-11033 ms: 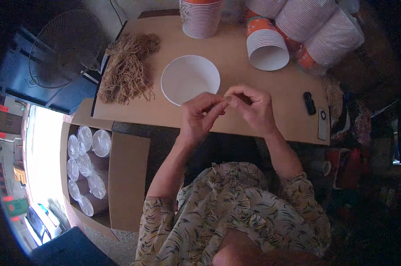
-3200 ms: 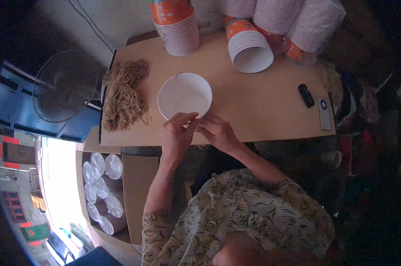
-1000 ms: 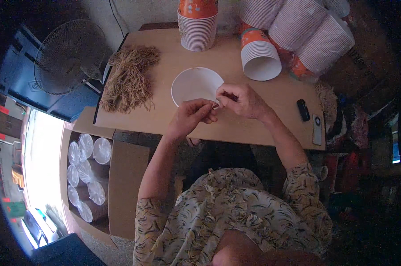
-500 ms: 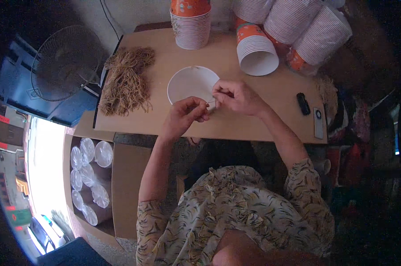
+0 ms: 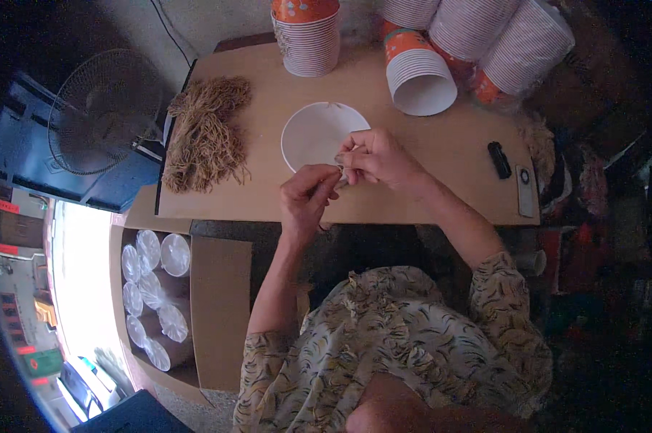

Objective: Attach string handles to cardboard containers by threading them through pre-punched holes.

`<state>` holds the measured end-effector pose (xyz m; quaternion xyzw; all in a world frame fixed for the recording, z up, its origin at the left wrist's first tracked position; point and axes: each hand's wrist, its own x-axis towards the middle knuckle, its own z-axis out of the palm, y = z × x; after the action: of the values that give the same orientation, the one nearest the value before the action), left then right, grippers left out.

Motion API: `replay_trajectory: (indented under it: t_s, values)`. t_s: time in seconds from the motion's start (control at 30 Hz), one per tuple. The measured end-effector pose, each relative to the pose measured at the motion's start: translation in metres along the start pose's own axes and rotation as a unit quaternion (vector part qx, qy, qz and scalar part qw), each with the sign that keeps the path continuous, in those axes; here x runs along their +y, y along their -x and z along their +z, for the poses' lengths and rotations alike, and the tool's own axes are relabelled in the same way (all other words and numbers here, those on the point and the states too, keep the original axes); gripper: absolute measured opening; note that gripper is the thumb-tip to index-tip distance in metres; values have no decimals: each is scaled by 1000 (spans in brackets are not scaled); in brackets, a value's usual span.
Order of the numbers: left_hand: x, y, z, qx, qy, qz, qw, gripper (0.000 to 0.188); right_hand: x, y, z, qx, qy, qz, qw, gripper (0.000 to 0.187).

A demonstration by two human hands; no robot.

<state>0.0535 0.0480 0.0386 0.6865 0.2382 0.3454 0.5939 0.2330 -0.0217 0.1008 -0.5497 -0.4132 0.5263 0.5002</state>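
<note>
Item: white paper cup (image 5: 317,135), centre of the frame, on the worktop (image 5: 441,173). Light, thin-walled, crushable (my judgement); hold by rim. My left hand (image 5: 308,198) and right hand (image 5: 376,157) pinch a small pale strand at its edge.

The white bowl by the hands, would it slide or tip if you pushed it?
The white bowl looks like thin paper, so probably light and easy to slide on the smooth table. It sits wide and low, so it likely won't tip. Squeezed, its rim might bend.
</note>
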Motion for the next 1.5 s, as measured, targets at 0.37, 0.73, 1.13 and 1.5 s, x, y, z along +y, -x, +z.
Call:
replay_trajectory:
  t_s: [0.37, 0.73, 1.13, 1.5]
  values:
    - [-12, 7, 18, 125, 66, 24, 990, 19, 11, -2, 5, 31, 84, 17, 996, 16]
    - [-12, 10, 17, 114, -70, 131, 982, 11, 7, -1, 5, 12, 100, 47, 994, 8]
    - [2, 9, 0, 10, 140, -76, 987, 14, 13, -3, -2, -28, 82, 47, 995, 14]
    - [-3, 10, 5, 30, 158, -89, 983, 22, 11, -1, -3, -15, 122, 41, 992, 18]
